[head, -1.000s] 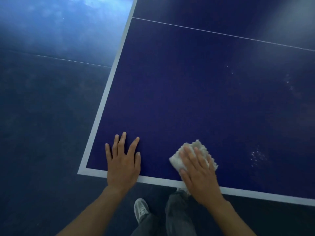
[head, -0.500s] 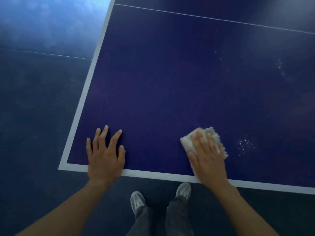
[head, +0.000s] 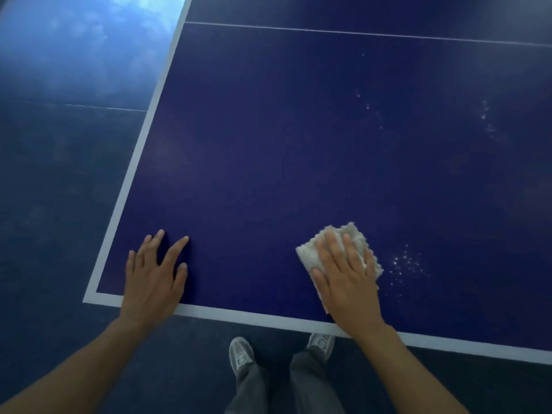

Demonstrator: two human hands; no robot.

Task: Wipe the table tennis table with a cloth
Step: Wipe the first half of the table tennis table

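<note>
The dark blue table tennis table [head: 298, 150] with white edge lines fills most of the view. A folded white cloth [head: 355, 239] lies near the table's near edge. My right hand [head: 348, 279] presses flat on the cloth with straight fingers. My left hand [head: 153, 276] rests flat on the table by its near left corner, fingers spread. A patch of white specks [head: 406, 264] sits just right of the cloth. Fainter specks [head: 370, 110] lie farther up the table.
The table's left edge [head: 134, 165] and near edge [head: 268, 319] drop off to a dark blue floor [head: 59, 174]. My two feet in grey shoes [head: 242, 355] stand below the near edge. A thin white centre line [head: 358, 32] crosses the far part of the table.
My right hand has slid the cloth to the right along the near edge, closer to the white specks. My left hand stays flat near the corner.
</note>
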